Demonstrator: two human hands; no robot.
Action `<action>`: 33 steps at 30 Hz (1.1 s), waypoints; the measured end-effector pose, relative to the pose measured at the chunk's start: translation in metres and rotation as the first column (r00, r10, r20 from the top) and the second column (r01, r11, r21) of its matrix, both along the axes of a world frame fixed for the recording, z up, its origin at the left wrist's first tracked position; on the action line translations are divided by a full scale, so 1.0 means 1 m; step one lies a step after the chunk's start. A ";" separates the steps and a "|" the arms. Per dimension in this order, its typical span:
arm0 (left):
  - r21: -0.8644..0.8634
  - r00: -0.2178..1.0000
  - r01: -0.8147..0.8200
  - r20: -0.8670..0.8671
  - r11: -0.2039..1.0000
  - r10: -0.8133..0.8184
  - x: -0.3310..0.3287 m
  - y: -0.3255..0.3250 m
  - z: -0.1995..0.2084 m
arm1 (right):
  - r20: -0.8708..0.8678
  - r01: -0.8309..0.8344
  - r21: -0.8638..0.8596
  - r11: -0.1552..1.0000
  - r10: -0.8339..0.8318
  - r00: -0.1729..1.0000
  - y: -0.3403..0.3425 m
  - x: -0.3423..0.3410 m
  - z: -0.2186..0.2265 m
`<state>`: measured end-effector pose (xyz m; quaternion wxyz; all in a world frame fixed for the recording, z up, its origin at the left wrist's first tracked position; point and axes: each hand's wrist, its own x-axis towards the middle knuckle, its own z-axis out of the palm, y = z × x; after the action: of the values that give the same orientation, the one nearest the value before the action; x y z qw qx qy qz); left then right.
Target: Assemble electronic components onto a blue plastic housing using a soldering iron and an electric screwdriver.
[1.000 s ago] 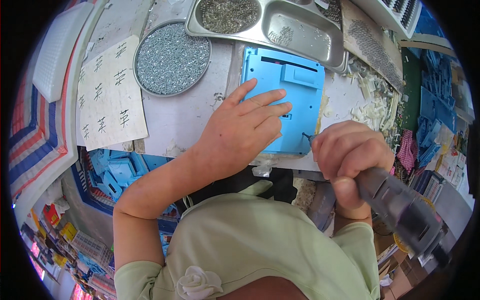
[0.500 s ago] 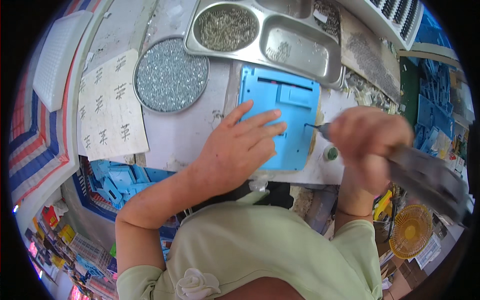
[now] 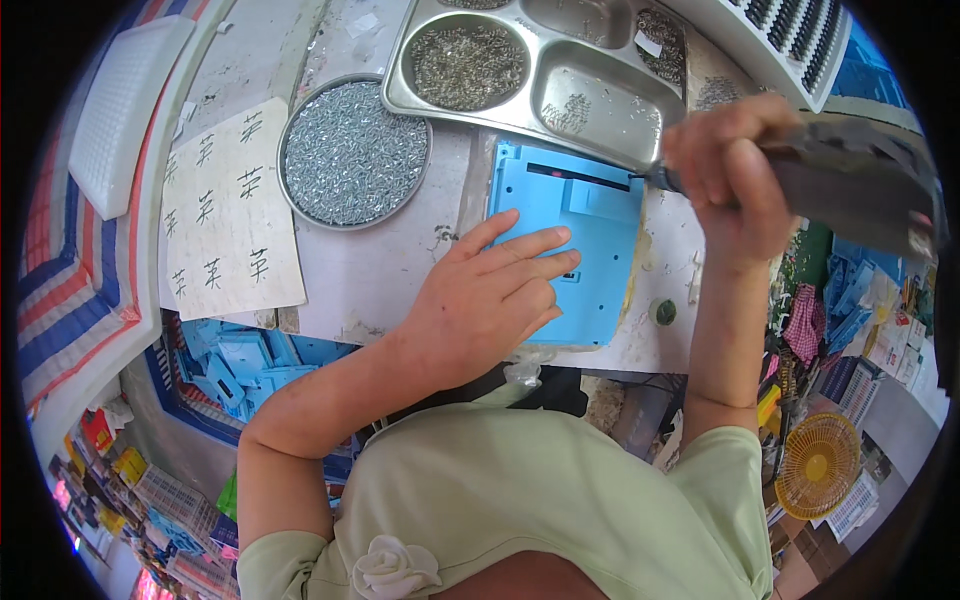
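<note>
A blue plastic panel [image 3: 605,240] with a long slot near its far edge lies flat on the table. My left hand [image 3: 490,300] rests on its left side, fingers spread and pressing flat on the surface. My right hand [image 3: 740,175] is wrapped round a dark electric screwdriver [image 3: 850,180]. The tool is held nearly level, its body reaching out to the right. Its thin bit meets the panel's far right corner, by the end of the slot; whether a screw sits under the tip is too small to tell.
A round tin [image 3: 425,200] full of small silver screws stands left of the panel. Beyond is a steel compartment tray [image 3: 535,125] with small metal parts. Handwritten paper [image 3: 230,220] lies at left. A small green-topped round thing [image 3: 663,311] sits right of the panel. Blue pieces [image 3: 245,360] fill a crate below.
My right hand has moved the screwdriver away from me, from the panel's right middle to its far right corner. My left hand stays on the panel.
</note>
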<state>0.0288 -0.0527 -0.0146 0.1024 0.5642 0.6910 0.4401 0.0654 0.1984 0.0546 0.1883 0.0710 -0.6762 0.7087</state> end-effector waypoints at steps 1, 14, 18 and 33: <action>0.032 1.000 0.001 0.016 0.999 -0.002 -0.002 0.001 -0.002 | -0.023 0.004 0.004 1.000 -0.004 1.000 -0.001 0.004 0.015; 0.075 0.985 -0.163 0.075 0.984 0.157 -0.010 -0.014 0.013 | -0.073 -0.205 -0.227 0.952 0.193 0.978 -0.076 0.032 0.036; 0.057 0.989 -0.138 0.061 0.989 0.135 -0.015 -0.018 0.015 | -0.070 -0.204 -0.234 0.950 0.193 0.979 -0.082 0.029 0.032; 0.046 0.966 -0.207 -0.151 0.977 0.211 -0.016 -0.015 0.001 | -0.205 -0.171 -0.060 0.983 0.155 0.966 -0.065 -0.048 0.002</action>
<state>0.0129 -0.0676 -0.0131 -0.0071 0.5221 0.7458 0.4137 0.0171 0.1330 0.0562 0.1989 0.1896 -0.6177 0.7368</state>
